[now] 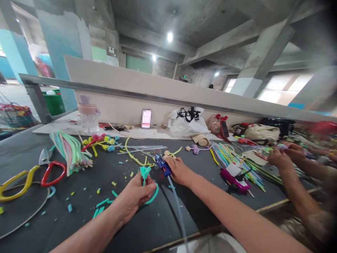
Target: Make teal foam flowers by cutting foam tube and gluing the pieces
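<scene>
Teal stem (145,171): pinched upright in your left hand (139,192) above the black table (147,230); tufted head apparently formed. Your right hand (180,171) grips the blue glue gun (163,166) alongside. Cut teal pieces (102,203) lie loose, seemingly unused.

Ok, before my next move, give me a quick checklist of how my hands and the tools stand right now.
1. Left hand gripping the teal flower-like piece: ok, held with its bunched head up.
2. Right hand on the blue glue gun: ok, holding it.
3. Clear rod at the gun's rear: ok, it trails toward you.
4. Glue gun hot: cannot tell from the picture.
5. Scissors away from both hands: ok, lying off to the left.
6. Tabletop free of scraps: not ok, teal offcuts lie beside your left forearm.
</scene>
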Action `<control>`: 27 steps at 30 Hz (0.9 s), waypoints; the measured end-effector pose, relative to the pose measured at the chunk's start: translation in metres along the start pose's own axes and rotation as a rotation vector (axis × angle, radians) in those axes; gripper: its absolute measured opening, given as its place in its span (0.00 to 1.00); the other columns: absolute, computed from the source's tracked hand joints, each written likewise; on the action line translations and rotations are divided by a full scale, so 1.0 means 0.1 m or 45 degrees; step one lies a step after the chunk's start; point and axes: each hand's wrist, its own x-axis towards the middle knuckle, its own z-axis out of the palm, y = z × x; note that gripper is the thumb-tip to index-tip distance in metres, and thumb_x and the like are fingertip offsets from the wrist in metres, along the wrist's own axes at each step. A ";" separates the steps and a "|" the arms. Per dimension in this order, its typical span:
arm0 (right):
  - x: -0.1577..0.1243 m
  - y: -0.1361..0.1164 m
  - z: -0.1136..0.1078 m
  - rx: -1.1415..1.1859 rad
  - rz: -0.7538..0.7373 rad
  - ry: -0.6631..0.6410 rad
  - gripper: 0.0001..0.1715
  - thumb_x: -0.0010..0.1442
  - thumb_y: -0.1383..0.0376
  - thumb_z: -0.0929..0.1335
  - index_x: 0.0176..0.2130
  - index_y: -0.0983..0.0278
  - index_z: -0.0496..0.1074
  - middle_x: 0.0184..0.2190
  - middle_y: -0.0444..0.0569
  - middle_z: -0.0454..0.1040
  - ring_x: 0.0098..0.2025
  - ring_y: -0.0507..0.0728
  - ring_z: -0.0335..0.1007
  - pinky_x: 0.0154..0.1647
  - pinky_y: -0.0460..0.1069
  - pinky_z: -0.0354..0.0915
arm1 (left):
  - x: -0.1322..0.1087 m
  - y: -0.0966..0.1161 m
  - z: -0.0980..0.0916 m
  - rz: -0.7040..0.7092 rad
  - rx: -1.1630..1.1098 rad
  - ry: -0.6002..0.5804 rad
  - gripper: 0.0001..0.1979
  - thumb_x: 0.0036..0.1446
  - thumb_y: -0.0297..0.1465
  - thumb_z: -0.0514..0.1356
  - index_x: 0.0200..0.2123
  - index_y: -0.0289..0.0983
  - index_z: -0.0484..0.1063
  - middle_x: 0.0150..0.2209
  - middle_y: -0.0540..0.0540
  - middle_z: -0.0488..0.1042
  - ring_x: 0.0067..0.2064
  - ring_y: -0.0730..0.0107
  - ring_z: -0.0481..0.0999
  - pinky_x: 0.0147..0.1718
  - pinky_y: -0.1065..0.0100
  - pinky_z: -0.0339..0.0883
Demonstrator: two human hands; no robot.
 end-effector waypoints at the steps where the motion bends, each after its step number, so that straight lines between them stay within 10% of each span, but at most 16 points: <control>1: 0.00 0.06 0.00 0.013 -0.047 -0.046 0.21 0.50 0.74 0.64 0.46 0.68 0.62 0.42 0.56 0.70 0.45 0.59 0.66 0.46 0.54 0.59 | -0.01 0.03 -0.01 0.017 -0.034 -0.040 0.13 0.49 0.34 0.65 0.31 0.36 0.63 0.23 0.55 0.64 0.21 0.83 0.56 0.18 0.77 0.46; 12: 0.14 0.14 -0.19 0.151 0.034 -0.223 0.35 0.41 0.72 0.70 0.51 0.60 0.67 0.47 0.51 0.72 0.50 0.61 0.66 0.48 0.55 0.59 | -0.05 0.30 -0.05 -0.039 -0.417 -0.151 0.24 0.61 0.45 0.46 0.33 0.33 0.71 0.30 0.43 0.72 0.24 0.77 0.63 0.25 0.74 0.59; 18: 0.05 -0.47 -0.48 0.202 0.391 0.105 0.15 0.62 0.64 0.62 0.47 0.62 0.71 0.47 0.53 0.74 0.50 0.59 0.66 0.50 0.56 0.58 | -0.05 0.23 -0.06 -0.028 -0.390 -0.173 0.20 0.62 0.40 0.50 0.35 0.30 0.74 0.33 0.41 0.73 0.29 0.73 0.66 0.31 0.72 0.62; 27: -0.06 -1.17 -0.45 0.813 0.623 0.506 0.07 0.58 0.65 0.68 0.38 0.59 0.77 0.40 0.46 0.78 0.43 0.57 0.71 0.47 0.52 0.62 | -0.06 0.11 0.00 -0.057 -0.336 0.024 0.10 0.50 0.38 0.64 0.32 0.36 0.76 0.31 0.48 0.72 0.35 0.70 0.68 0.37 0.69 0.64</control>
